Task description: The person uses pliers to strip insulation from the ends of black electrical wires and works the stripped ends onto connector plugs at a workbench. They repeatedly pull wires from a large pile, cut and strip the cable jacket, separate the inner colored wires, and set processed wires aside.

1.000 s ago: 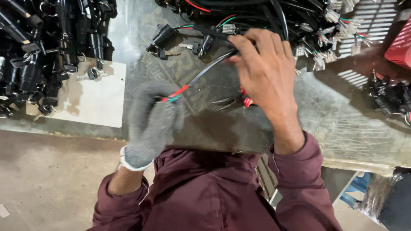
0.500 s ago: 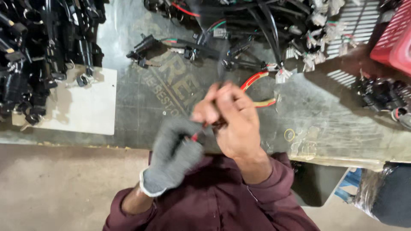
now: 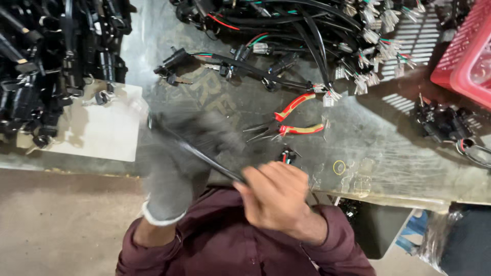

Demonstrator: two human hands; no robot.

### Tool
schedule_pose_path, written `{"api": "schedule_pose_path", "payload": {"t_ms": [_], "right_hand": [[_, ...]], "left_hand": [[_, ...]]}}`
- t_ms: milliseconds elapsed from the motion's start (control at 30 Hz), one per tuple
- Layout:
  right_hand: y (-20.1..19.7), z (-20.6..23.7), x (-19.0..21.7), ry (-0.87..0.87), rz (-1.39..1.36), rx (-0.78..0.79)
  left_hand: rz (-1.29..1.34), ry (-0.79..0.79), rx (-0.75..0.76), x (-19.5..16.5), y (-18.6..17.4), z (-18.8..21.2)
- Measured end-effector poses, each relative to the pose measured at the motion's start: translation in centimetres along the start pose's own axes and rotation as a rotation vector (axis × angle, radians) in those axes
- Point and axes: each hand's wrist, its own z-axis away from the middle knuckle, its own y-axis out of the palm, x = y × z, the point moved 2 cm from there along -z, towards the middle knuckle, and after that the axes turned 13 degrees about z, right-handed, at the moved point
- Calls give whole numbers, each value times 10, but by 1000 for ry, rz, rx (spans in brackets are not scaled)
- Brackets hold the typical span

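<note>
Left hand [image 3: 171,174], in a grey knit glove and blurred by motion, has its grip closed around a black sleeved cable [image 3: 204,156]. Right hand [image 3: 276,197], bare, has its grip clamped on the same cable's lower end. The cable runs taut and diagonal between the two hands, just above the near edge of the bench [image 3: 409,153].

Red-handled needle-nose pliers [image 3: 284,125] lie open on the bench, apart from both hands, beyond the right hand toward the middle. A small black connector [image 3: 287,155] rests just beyond the right-hand knuckles. A white sheet [image 3: 102,130] sits at the near left edge. Heaps of black wiring harness [image 3: 286,30] line the far edge, and a red basket [image 3: 468,51] occupies the far right corner.

Judgement: the step in hand appears to be stretching or drawing the cable between both hands. The next move likely calls for a steady hold on both ends, with the pliers within reach. Blur prevents confirmation of finger placement on the left.
</note>
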Motion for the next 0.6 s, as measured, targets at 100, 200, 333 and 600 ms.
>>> {"api": "schedule_pose_path", "payload": {"t_ms": [100, 200, 333, 600], "right_hand": [[13, -6, 5, 46, 46, 147], [0, -35, 1, 113, 82, 253], [-42, -50, -10, 171, 57, 83], [-77, -52, -10, 461, -1144, -105]], "left_hand": [[18, -30, 1, 15, -12, 7], [17, -29, 137, 17, -6, 5], [-30, -86, 68, -21, 31, -14], [32, -520, 405, 0, 86, -1]]}}
